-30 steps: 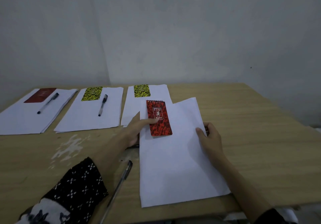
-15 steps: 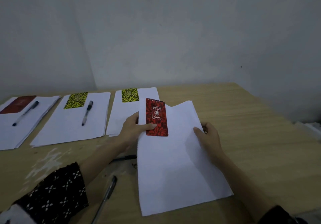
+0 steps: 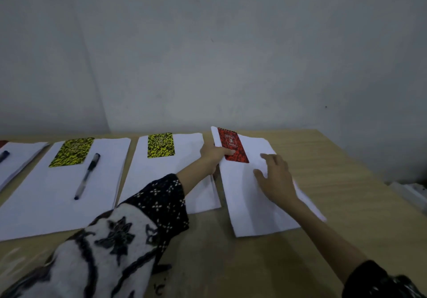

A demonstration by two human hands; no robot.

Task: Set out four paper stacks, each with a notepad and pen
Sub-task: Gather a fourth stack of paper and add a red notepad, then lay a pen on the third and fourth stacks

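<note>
From the head camera, the left hand pinches the red spiral notepad against the far left corner of the fourth paper stack, thumb on its cover, while the right hand lies flat and open on the sheets, fingers spread, holding nothing. This stack sits at the right end of the wooden bench, just beside the third paper stack, which carries a yellow notepad but seemingly no pen, though the sleeve may hide one. The loose sheets look light, limp and prone to fanning, so they are best pressed flat and slid, and the small stiff-covered notepad is easiest taken by its long edges.
</note>
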